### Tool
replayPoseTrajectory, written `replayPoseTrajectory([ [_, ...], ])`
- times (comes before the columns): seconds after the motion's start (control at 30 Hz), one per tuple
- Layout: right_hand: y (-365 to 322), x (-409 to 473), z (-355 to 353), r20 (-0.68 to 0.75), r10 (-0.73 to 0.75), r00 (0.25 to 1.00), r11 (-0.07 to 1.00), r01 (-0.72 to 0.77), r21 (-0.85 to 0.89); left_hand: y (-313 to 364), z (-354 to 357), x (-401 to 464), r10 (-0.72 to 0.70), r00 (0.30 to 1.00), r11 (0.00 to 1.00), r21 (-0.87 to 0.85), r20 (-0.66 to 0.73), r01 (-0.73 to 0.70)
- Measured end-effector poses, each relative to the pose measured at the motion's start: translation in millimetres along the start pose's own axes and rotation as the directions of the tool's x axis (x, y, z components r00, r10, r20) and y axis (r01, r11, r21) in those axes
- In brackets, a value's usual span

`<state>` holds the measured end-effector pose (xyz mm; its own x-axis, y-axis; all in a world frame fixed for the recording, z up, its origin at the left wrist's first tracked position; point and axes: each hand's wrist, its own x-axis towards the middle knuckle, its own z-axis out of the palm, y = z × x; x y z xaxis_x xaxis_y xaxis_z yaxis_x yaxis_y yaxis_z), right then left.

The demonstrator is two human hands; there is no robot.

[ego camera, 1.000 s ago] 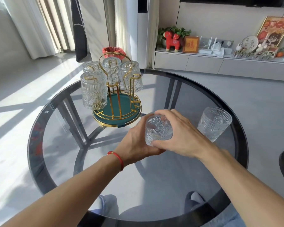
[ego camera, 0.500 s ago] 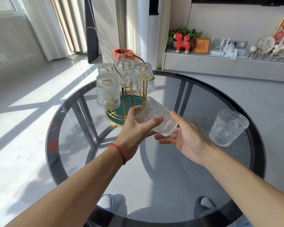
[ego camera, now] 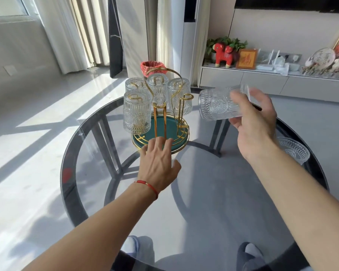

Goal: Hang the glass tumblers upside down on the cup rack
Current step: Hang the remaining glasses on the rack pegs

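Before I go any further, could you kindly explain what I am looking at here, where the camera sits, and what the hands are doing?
There is no machine: these are a person's two bare arms, filmed by a wide-angle camera worn on the head, looking forward and down. In front is a round glass table. On it stands a gold wire cup rack with a green base, and four ribbed glass tumblers already hang on it upside down. The right hand holds a fifth tumbler in the air beside the rack, lying on its side. The left hand, with a red string at the wrist, has its fingers at the rack's base. Another tumbler sits upright behind the right forearm.
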<state>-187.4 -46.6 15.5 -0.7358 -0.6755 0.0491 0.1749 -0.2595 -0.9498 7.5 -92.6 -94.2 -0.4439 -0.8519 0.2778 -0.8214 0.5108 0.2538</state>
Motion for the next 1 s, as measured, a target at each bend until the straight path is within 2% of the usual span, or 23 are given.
replayPoseTrajectory([
  [0.17,-5.8,20.5,39.3,0.115,-0.172,0.978,0.966,0.190,-0.175,3.6,7.4,0.0,-0.006,1.000,0.997,0.075,-0.007,0.006],
  [0.4,16.5,21.2,63.1,0.299,-0.351,0.888,0.819,0.445,-0.362,0.0,6.0,1.1,-0.043,0.998,0.999,0.032,-0.042,0.044],
  [0.73,50.6,21.8,69.0,0.459,-0.388,0.799,0.590,0.598,-0.543,0.5,5.0,0.5,-0.038,0.998,0.999,0.030,-0.049,0.040],
  [1.0,58.9,23.6,64.5,0.531,-0.365,0.765,0.501,0.642,-0.581,10.1,3.4,0.3,-0.077,0.997,0.996,0.049,-0.025,0.078],
])
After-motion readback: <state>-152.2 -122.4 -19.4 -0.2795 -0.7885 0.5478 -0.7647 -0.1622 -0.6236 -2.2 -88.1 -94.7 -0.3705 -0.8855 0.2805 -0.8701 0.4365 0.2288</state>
